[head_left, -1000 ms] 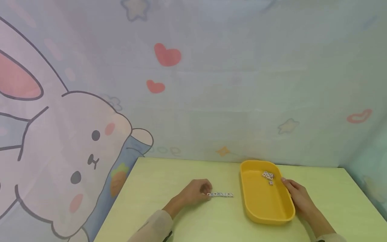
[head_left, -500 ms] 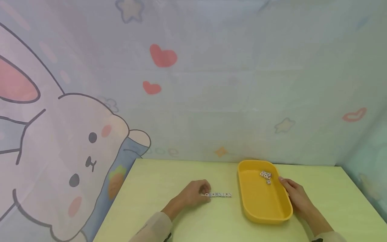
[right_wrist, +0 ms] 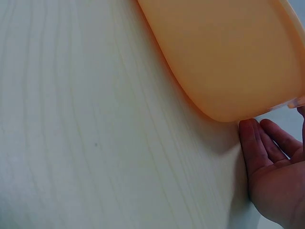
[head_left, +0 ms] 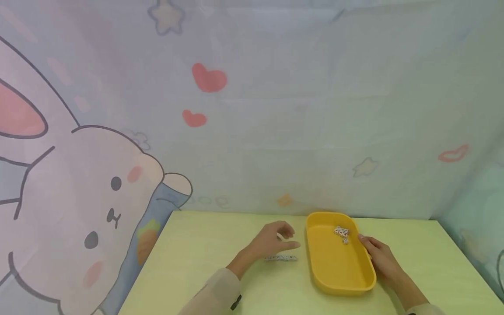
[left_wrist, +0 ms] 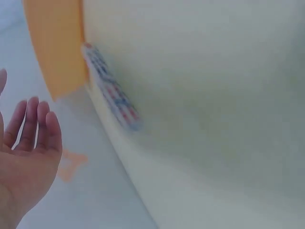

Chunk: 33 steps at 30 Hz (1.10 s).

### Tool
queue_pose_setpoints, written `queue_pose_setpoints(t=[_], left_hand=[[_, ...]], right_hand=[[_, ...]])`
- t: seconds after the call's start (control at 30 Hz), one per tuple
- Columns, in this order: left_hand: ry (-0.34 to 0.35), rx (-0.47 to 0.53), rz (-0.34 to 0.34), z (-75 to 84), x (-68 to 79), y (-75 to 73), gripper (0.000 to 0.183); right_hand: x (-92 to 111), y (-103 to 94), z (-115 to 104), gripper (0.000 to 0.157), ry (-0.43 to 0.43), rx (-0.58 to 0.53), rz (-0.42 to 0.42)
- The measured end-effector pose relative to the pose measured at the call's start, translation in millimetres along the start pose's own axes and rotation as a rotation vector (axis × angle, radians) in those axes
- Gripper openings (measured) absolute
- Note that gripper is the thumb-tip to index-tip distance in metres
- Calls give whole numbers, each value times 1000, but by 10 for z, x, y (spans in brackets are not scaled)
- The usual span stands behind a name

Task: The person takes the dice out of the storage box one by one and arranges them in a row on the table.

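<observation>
A straight row of small white dice (head_left: 281, 258) lies on the table, blurred in the left wrist view. Just above and behind this row my left hand (head_left: 272, 240) hovers, thumb and fingers apart with nothing between them. To the right is a yellow tray (head_left: 340, 267) with several more dice (head_left: 341, 232) clustered near its far right corner and a single die (head_left: 345, 241) just in front of them. My right hand (head_left: 383, 259) holds the tray's right side, thumb at the rim and fingers (right_wrist: 250, 138) against the outer wall.
The light green table (head_left: 212, 236) ends at a printed cloth backdrop (head_left: 275, 131) behind it. A thin dark cord (head_left: 499, 267) hangs at the far right edge of the head view.
My left hand has let go of the row's left end, lifted and moved right, its fingers spreading. The right hand keeps its hold on the tray. The head view has shifted slightly.
</observation>
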<state>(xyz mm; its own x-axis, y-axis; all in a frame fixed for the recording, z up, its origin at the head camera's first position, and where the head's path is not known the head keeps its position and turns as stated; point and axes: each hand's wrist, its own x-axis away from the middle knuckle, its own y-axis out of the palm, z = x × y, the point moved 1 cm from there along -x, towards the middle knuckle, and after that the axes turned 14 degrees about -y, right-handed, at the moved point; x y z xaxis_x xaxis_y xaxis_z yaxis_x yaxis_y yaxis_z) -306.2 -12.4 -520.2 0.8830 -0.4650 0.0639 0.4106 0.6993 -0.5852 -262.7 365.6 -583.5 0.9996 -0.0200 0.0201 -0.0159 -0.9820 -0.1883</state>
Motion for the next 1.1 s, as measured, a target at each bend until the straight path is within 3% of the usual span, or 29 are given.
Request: queue_pose_setpoints(t=[0.13, 0.27, 0.4, 0.53, 0.63, 0.83, 1.0, 1.1], left_hand=[[45, 36, 28, 244, -191, 244, 40], [81, -15, 51, 459, -356, 432, 36], [65, -99, 76, 674, -511, 589, 39], [16, -188, 98, 815, -656, 734, 43], [-7, -216, 110, 887, -759, 837, 43], [-42, -159, 114, 943, -952, 995, 42], [-131, -185, 135, 912, -1089, 1158, 44], [-178, -152, 126, 886, -1108, 1272, 43]], right_hand=[[-9, -62, 4, 76, -8, -42, -18], [-75, -65, -26, 77, -2, -34, -61], [-135, -92, -86, 84, -27, 27, -115], [-202, -89, -126, 80, -69, 58, -136], [-236, -80, -127, 76, -90, 71, -135], [-238, -90, -52, 80, -39, -15, -115], [-209, -95, 14, 79, -21, -95, -108], [-186, -86, 45, 78, -17, -123, -105]])
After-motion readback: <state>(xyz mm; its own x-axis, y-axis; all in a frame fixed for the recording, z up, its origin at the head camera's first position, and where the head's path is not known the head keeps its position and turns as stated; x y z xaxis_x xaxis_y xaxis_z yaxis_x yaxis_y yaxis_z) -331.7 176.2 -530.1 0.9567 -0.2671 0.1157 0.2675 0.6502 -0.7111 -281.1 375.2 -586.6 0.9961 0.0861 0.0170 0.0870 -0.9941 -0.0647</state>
